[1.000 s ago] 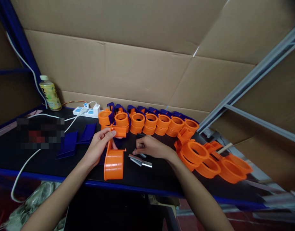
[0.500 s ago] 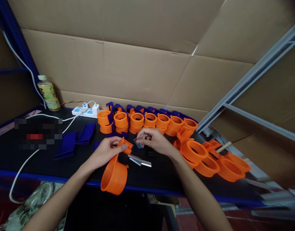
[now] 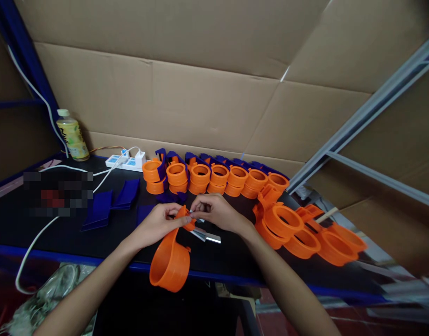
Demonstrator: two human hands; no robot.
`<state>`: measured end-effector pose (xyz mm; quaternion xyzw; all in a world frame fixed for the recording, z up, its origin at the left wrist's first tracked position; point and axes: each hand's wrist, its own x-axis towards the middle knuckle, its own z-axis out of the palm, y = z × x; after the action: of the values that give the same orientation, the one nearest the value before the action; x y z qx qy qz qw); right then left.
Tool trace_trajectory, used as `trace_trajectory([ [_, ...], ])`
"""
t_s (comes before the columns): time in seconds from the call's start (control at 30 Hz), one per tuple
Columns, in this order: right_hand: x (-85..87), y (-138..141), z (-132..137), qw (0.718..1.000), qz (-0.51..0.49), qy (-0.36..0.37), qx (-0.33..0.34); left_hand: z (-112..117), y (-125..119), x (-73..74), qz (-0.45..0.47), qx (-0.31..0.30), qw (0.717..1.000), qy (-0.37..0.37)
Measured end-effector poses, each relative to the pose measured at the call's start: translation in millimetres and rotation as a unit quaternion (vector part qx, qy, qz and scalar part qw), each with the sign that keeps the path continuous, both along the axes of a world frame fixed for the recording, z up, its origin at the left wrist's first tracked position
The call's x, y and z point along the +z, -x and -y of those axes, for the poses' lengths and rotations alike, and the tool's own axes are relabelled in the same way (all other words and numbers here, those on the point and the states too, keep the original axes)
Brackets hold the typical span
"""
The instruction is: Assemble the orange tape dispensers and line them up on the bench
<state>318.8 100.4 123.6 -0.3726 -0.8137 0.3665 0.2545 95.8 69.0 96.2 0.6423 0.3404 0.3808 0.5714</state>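
Observation:
My left hand grips an orange plastic ring holder by its narrow upper arm, the round ring hanging down past the table's front edge. Against the end of that arm, my right hand is closed in a pinch. Between its fingertips is a small grey metal-looking piece, now mostly hidden by the fingers and the orange part. Just below the hands, shiny metal pieces lie on the black table top.
Orange rings with blue parts stand in a stacked row at the back. More orange holders lie at the right. Flat blue pieces lie left, near a white power strip, its cables and a drink bottle.
My right hand has moved slightly left and down, bringing the grey piece from beside the orange holder to its arm end. The holder has shifted slightly right and down.

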Motion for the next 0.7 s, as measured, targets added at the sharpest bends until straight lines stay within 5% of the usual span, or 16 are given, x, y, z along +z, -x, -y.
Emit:
trace_trajectory([
  [0.4,-1.0,7,4,0.995,-0.027,-0.086,-0.053,2,3,3.8,0.013,-0.021,0.996,0.088],
  [0.53,18.0,-21,-6,0.990,-0.012,-0.105,-0.096,1,7,6.4,0.057,0.029,0.991,0.117],
  [0.7,28.0,-74,-26,0.980,0.178,-0.034,-0.088,-2,11,5.4,0.159,0.090,0.969,0.164],
])
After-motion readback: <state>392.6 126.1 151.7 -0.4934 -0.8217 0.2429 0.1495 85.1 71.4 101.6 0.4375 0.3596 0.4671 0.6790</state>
